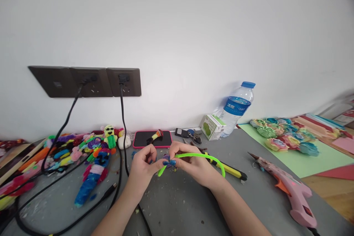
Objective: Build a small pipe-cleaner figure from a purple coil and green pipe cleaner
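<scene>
A bright green pipe cleaner [203,155] is bent in an arc over my right hand [195,166], and its short end sticks out below the fingertips. My right thumb and fingers pinch it. My left hand [145,164] is closed with its thumb tip against the right thumb, at the same spot on the pipe cleaner. What lies behind the left fingertips is partly hidden. Something small and purple shows just behind where the hands meet; I cannot make out whether it is held. Beyond the right hand lies a yellow and black cutter [229,169].
Pipe cleaner figures [95,177] and black cables [121,169] crowd the left. A phone [141,139], keys [195,136], a juice box [212,127] and a water bottle [237,107] stand or lie by the wall. At right are a pink glue gun [293,191] and paper flowers [287,132].
</scene>
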Action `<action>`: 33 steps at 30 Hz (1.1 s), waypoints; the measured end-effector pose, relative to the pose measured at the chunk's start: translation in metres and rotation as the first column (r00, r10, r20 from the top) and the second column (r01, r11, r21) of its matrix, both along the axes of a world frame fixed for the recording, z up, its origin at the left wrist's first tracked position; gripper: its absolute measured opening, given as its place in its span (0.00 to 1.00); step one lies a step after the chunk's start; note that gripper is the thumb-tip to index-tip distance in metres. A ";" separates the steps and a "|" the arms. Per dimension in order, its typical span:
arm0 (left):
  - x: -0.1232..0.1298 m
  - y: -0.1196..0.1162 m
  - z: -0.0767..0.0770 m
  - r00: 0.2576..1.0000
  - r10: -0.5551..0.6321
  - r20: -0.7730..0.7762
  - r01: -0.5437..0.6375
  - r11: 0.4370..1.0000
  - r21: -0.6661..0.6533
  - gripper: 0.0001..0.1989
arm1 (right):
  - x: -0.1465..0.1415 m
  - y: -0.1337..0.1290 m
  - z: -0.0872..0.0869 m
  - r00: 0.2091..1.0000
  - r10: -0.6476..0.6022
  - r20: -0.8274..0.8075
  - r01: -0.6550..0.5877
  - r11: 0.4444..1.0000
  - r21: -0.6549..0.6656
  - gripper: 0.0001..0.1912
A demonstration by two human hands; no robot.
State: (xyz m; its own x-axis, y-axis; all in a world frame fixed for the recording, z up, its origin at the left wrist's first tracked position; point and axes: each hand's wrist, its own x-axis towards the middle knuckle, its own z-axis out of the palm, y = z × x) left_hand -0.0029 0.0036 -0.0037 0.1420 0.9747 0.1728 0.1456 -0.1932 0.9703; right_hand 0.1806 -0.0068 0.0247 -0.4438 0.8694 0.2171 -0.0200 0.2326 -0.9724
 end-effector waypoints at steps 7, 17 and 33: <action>0.003 0.000 0.004 1.000 -0.007 0.005 0.007 1.000 -0.011 0.26 | 0.000 -0.001 0.000 0.998 0.053 0.023 -0.053 0.998 -0.032 0.12; -0.003 0.002 0.004 0.992 0.123 -0.008 -0.123 0.992 0.019 0.24 | 0.008 0.001 0.006 0.997 -0.059 -0.050 0.058 0.998 -0.019 0.13; -0.001 -0.003 0.005 0.992 0.094 0.088 -0.100 0.993 0.062 0.12 | 0.006 0.006 0.001 0.987 -0.147 -0.063 0.147 0.989 -0.016 0.10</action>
State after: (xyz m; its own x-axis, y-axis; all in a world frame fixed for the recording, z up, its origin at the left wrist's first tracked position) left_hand -0.0039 0.0008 0.0016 0.0291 0.9690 0.2452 0.0844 -0.2468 0.9654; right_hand 0.1864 -0.0004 0.0256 -0.2967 0.9268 0.2303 -0.0482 0.2263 -0.9729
